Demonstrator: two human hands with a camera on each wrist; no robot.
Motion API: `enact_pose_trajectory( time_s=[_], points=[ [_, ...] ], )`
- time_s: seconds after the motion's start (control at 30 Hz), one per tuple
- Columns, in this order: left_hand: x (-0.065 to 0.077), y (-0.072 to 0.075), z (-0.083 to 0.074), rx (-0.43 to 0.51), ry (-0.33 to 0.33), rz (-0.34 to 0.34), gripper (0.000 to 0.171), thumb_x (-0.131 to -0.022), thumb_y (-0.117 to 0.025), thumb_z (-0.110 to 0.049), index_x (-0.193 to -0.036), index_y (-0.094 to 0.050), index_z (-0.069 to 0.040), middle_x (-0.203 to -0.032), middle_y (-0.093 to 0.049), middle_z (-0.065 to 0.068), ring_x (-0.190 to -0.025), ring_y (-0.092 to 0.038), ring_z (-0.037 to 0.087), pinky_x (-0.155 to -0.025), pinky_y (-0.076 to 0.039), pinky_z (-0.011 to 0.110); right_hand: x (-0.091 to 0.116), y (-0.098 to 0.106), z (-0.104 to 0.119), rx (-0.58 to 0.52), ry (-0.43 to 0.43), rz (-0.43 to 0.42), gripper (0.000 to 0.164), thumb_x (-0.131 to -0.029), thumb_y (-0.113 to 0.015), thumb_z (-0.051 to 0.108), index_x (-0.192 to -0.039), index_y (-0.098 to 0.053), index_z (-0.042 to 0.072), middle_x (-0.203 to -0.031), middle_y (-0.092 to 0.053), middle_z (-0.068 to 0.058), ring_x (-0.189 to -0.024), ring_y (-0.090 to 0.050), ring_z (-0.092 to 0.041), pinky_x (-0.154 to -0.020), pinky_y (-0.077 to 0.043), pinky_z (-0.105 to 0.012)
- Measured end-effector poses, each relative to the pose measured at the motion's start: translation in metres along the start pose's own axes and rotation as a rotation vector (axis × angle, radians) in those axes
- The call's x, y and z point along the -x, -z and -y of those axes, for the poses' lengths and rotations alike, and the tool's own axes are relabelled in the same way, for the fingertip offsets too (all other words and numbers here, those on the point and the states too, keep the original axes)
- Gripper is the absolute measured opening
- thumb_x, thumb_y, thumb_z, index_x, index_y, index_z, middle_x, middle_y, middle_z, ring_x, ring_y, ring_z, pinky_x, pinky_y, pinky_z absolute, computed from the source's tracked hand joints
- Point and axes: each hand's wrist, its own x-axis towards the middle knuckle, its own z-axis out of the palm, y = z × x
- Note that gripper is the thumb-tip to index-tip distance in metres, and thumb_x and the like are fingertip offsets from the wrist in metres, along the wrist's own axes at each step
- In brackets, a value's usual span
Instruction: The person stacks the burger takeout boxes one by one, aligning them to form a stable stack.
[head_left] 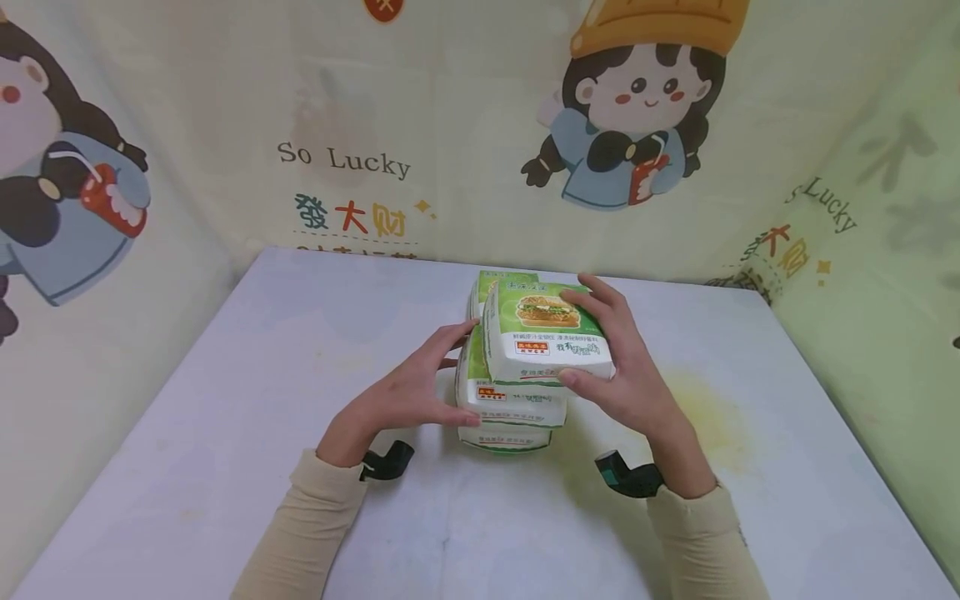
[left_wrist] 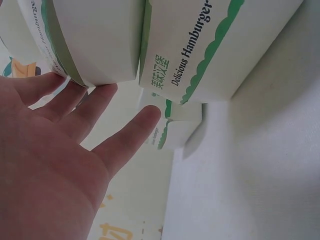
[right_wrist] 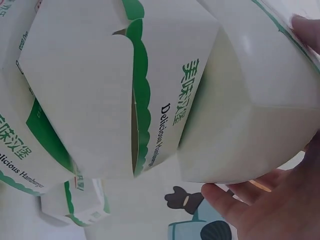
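A green-and-white hamburger box [head_left: 551,333], with a burger picture on its lid, is tilted in my right hand [head_left: 626,358]. My thumb is at its near edge and the fingers are along its far right side. In the right wrist view, the fingers hold the white held box [right_wrist: 260,130] from beside and below. Under it stand a second hamburger box [head_left: 517,410] and a bottom box [head_left: 513,437], stacked. My left hand [head_left: 408,379] is at the stack's left side, thumb near the second box's front. In the left wrist view, its extended fingers [left_wrist: 102,95] touch a box's lower edge.
Behind the stack, another hamburger box [head_left: 506,277] is partly hidden; the left wrist view shows a farther box [left_wrist: 182,125] on the white table [head_left: 247,433]. Printed cloth walls [head_left: 465,125] rise along the table's back and sides.
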Motion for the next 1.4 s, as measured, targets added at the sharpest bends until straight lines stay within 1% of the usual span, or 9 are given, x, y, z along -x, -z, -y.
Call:
enact_pose_trajectory(
  time_s=[0.13,0.27,0.4,0.5,0.57,0.67,0.9,1.07,1.4],
  points=[
    [-0.0019,0.0008,-0.0001,0.007,-0.001,0.005,0.112,-0.069,-0.091,-0.035,-0.156,-0.019,-0.035,-0.153,-0.029,-0.01,-0.14,-0.035,0.011,-0.113,-0.041,0.044,-0.0004,0.0013,-0.0006,0.027,0.004,0.027,0.067,-0.088,-0.065,0.024,-0.151,-0.04,0.021,-0.163,-0.018,-0.002,-0.143,-0.027,-0.023,-0.091,-0.045,-0.016],
    [-0.0029,0.002,-0.0004,0.019,-0.013,0.008,0.113,-0.068,-0.091,-0.033,-0.156,-0.02,-0.033,-0.154,-0.03,-0.007,-0.14,-0.035,0.014,-0.113,-0.042,0.044,-0.0012,0.0014,0.0017,0.025,-0.031,0.064,0.063,-0.092,-0.055,0.024,-0.152,-0.037,0.024,-0.163,-0.016,-0.001,-0.143,-0.026,-0.025,-0.09,-0.048,-0.02],
    [-0.0027,0.0023,-0.0007,0.04,-0.004,0.007,0.111,-0.067,-0.092,-0.032,-0.154,-0.023,-0.034,-0.153,-0.03,-0.008,-0.139,-0.034,0.013,-0.113,-0.041,0.046,-0.0029,-0.0012,0.0051,0.014,-0.045,0.099,0.063,-0.093,-0.055,0.025,-0.153,-0.035,0.025,-0.163,-0.015,0.0,-0.144,-0.023,-0.025,-0.099,-0.047,-0.04],
    [-0.0024,0.0014,-0.0004,0.05,0.008,0.009,0.107,-0.068,-0.092,-0.032,-0.152,-0.026,-0.036,-0.151,-0.031,-0.011,-0.138,-0.032,0.01,-0.113,-0.04,0.05,-0.0036,-0.0039,0.006,0.013,-0.027,0.109,0.065,-0.092,-0.058,0.029,-0.153,-0.035,0.026,-0.162,-0.017,-0.001,-0.146,-0.021,-0.025,-0.103,-0.041,-0.057],
    [-0.002,0.0011,-0.0004,0.055,0.01,0.01,0.105,-0.068,-0.092,-0.031,-0.151,-0.027,-0.037,-0.15,-0.032,-0.013,-0.138,-0.031,0.01,-0.113,-0.038,0.054,-0.004,-0.005,0.0059,0.015,-0.018,0.105,0.066,-0.092,-0.06,0.031,-0.153,-0.035,0.026,-0.162,-0.018,-0.001,-0.146,-0.019,-0.024,-0.104,-0.038,-0.063],
    [-0.0014,0.0007,-0.0013,0.067,0.0,0.026,0.103,-0.07,-0.09,-0.03,-0.15,-0.026,-0.037,-0.15,-0.032,-0.012,-0.138,-0.031,0.01,-0.113,-0.038,0.055,-0.0038,-0.0057,0.0055,0.013,-0.014,0.096,0.067,-0.091,-0.061,0.033,-0.152,-0.035,0.025,-0.161,-0.019,-0.001,-0.147,-0.019,-0.024,-0.104,-0.038,-0.065],
    [-0.0013,0.0005,-0.0013,0.092,-0.024,0.053,0.101,-0.073,-0.089,-0.025,-0.15,-0.025,-0.038,-0.15,-0.031,-0.012,-0.137,-0.031,0.009,-0.112,-0.039,0.048,-0.002,-0.0048,0.0051,0.016,0.014,0.105,0.07,-0.09,-0.061,0.042,-0.153,-0.034,0.025,-0.16,-0.019,-0.002,-0.146,-0.02,-0.023,-0.104,-0.038,-0.065],
    [-0.0026,0.0,-0.0018,0.1,-0.032,0.054,0.099,-0.072,-0.088,-0.023,-0.149,-0.027,-0.037,-0.148,-0.034,-0.012,-0.137,-0.031,0.009,-0.112,-0.038,0.049,-0.0009,-0.004,0.0061,0.024,0.029,0.116,0.071,-0.091,-0.059,0.047,-0.153,-0.034,0.024,-0.16,-0.019,-0.004,-0.145,-0.023,-0.024,-0.105,-0.037,-0.065],
    [-0.0015,-0.0007,-0.0031,0.09,-0.018,0.043,0.101,-0.071,-0.089,-0.025,-0.149,-0.026,-0.039,-0.148,-0.033,-0.012,-0.138,-0.031,0.009,-0.112,-0.038,0.05,-0.0015,-0.0019,0.0045,0.016,0.005,0.116,0.073,-0.088,-0.062,0.027,-0.154,-0.031,0.027,-0.16,-0.024,0.0,-0.146,-0.025,-0.022,-0.111,-0.031,-0.069]
  ],
)
